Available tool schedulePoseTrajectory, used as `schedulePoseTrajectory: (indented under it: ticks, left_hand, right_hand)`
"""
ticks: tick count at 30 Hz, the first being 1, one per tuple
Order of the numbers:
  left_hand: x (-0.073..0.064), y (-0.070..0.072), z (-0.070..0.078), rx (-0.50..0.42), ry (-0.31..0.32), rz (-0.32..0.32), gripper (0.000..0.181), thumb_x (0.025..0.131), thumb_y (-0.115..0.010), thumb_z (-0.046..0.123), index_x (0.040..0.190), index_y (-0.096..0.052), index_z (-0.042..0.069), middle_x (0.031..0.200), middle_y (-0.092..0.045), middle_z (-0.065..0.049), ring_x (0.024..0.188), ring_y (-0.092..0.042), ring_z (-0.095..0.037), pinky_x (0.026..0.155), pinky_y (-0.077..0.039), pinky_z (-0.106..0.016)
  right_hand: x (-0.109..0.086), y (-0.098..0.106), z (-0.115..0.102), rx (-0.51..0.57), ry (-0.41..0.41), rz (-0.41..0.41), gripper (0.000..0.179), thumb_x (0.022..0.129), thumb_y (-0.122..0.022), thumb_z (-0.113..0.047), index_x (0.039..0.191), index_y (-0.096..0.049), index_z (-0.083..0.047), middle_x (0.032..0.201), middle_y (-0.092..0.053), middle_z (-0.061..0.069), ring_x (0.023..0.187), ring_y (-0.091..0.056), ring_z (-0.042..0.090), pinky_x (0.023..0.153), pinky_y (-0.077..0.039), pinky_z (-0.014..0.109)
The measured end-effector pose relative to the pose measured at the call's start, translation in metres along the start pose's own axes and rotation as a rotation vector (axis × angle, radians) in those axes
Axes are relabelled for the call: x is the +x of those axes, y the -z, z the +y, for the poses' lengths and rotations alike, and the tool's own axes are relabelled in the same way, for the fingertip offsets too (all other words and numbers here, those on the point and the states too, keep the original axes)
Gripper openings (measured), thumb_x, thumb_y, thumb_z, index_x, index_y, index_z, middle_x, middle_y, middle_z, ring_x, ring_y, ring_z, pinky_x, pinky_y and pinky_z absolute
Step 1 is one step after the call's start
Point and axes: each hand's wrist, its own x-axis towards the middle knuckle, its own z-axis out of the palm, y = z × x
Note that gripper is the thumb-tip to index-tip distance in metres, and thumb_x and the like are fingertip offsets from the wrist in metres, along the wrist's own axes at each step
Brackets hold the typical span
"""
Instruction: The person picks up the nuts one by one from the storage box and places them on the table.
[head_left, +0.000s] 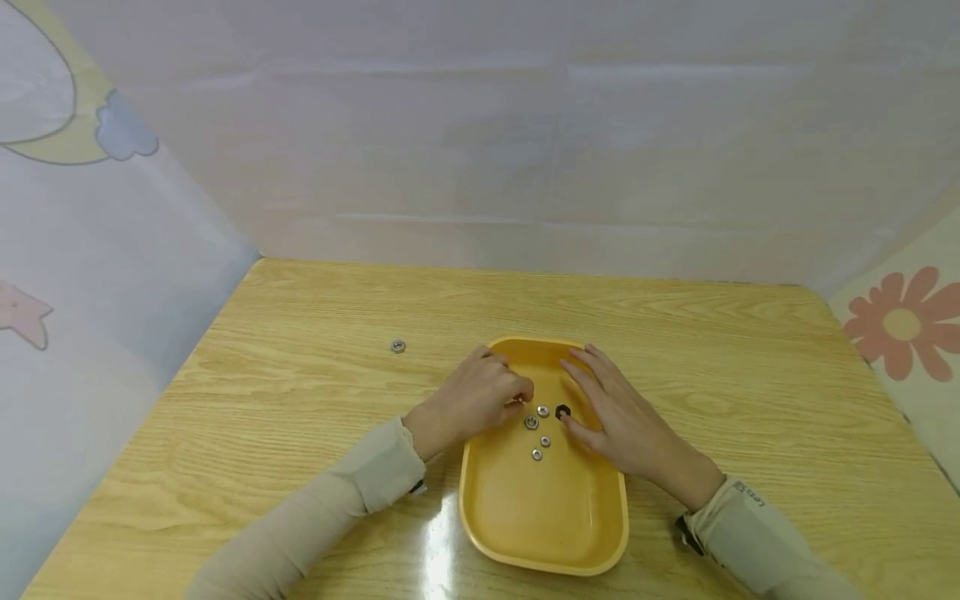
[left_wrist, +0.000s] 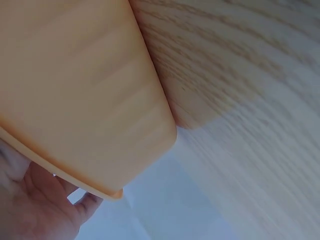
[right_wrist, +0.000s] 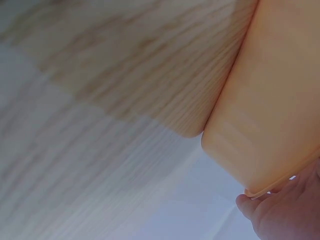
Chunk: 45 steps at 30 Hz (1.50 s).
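Observation:
A yellow plastic tray (head_left: 536,517) rests on the wooden table, with several small metal nuts inside. Silver nuts (head_left: 532,422) cluster near its middle, and a black hex nut (head_left: 563,412) lies to their right. My left hand (head_left: 483,392) reaches over the left rim with bent fingers, index and thumb close together beside the silver nuts; I cannot tell whether they pinch anything. Over the right rim comes my right hand (head_left: 618,417), fingers extended, thumb tip right at the black nut. Both wrist views show the tray's outer wall (left_wrist: 90,100) with a hand at its rim.
One more silver nut (head_left: 398,346) sits on the table (head_left: 315,367), left of the tray's far end. Pale sheeting (head_left: 525,150) hangs behind the table. Patterned side panels (head_left: 112,250) stand at left and right.

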Motion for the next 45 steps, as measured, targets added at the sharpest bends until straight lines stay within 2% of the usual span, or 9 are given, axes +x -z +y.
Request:
schedulePoseTrajectory:
  ticks: [4,11,14,21,30,33,40,45]
  left_hand:
    - [-0.002,0.000,-0.001,0.000,-0.002,0.051,0.005,0.089,-0.074,0.023,0.093,-0.077,0.023,0.089,-0.077,0.013,0.078,-0.059,-0.013,0.085,-0.043,-0.033]
    - [-0.002,0.001,-0.006,0.024,-0.015,0.189,0.006,0.086,-0.077,0.024,0.092,-0.077,0.024,0.087,-0.076,0.014,0.078,-0.065,-0.011,0.089,-0.046,-0.034]
    - [-0.002,0.003,-0.008,0.034,-0.007,0.221,0.007,0.085,-0.078,0.024,0.092,-0.077,0.024,0.087,-0.076,0.014,0.079,-0.066,-0.011,0.091,-0.046,-0.035]
    - [-0.007,0.007,-0.016,0.052,0.043,0.242,0.008,0.085,-0.079,0.024,0.092,-0.078,0.023,0.088,-0.076,0.013,0.084,-0.068,-0.012,0.096,-0.048,-0.040]
    - [-0.012,0.015,-0.027,0.035,0.070,0.301,0.009,0.084,-0.080,0.020,0.093,-0.079,0.021,0.088,-0.077,0.010,0.086,-0.069,-0.015,0.090,-0.050,-0.039]
    - [-0.014,0.016,-0.031,0.017,0.072,0.315,0.009,0.084,-0.079,0.019,0.093,-0.079,0.020,0.088,-0.077,0.008,0.084,-0.069,-0.016,0.089,-0.050,-0.040]
    - [-0.017,0.017,-0.036,0.037,0.073,0.336,0.009,0.083,-0.080,0.019,0.092,-0.079,0.020,0.086,-0.078,0.008,0.080,-0.068,-0.014,0.084,-0.050,-0.037]
    - [-0.020,0.018,-0.039,0.032,0.076,0.356,0.009,0.083,-0.080,0.017,0.091,-0.079,0.018,0.087,-0.078,0.006,0.080,-0.068,-0.016,0.085,-0.050,-0.037]
  right_hand:
    - [0.000,0.000,0.000,0.003,-0.004,-0.003,0.069,0.092,-0.070,-0.023,0.148,-0.039,0.001,0.155,-0.034,0.023,0.146,-0.025,0.046,0.113,-0.031,0.063]
    - [-0.001,-0.001,0.000,0.004,0.001,0.005,0.069,0.092,-0.070,-0.021,0.149,-0.038,0.001,0.155,-0.034,0.023,0.146,-0.025,0.046,0.113,-0.031,0.063]
    - [-0.001,-0.001,0.001,-0.004,0.007,0.013,0.070,0.091,-0.071,-0.022,0.148,-0.038,0.002,0.154,-0.034,0.023,0.146,-0.025,0.046,0.113,-0.031,0.062]
    - [0.000,-0.001,0.002,-0.001,-0.007,0.005,0.072,0.090,-0.072,-0.025,0.148,-0.039,0.002,0.155,-0.033,0.023,0.146,-0.024,0.046,0.114,-0.030,0.062]
    - [0.000,-0.001,0.001,0.019,-0.020,-0.006,0.071,0.091,-0.070,-0.024,0.149,-0.038,0.001,0.155,-0.033,0.023,0.147,-0.023,0.046,0.114,-0.029,0.063]
    - [0.000,-0.001,0.001,0.020,-0.019,-0.003,0.072,0.091,-0.071,-0.025,0.149,-0.037,0.002,0.155,-0.033,0.023,0.147,-0.022,0.046,0.114,-0.029,0.063]
    - [0.001,-0.002,0.000,0.022,-0.016,0.007,0.073,0.089,-0.072,-0.023,0.148,-0.038,0.003,0.154,-0.034,0.024,0.147,-0.022,0.046,0.114,-0.029,0.064]
    - [0.001,-0.002,0.000,0.018,-0.011,0.010,0.071,0.090,-0.071,-0.022,0.148,-0.038,0.002,0.154,-0.034,0.024,0.147,-0.023,0.046,0.114,-0.029,0.063]
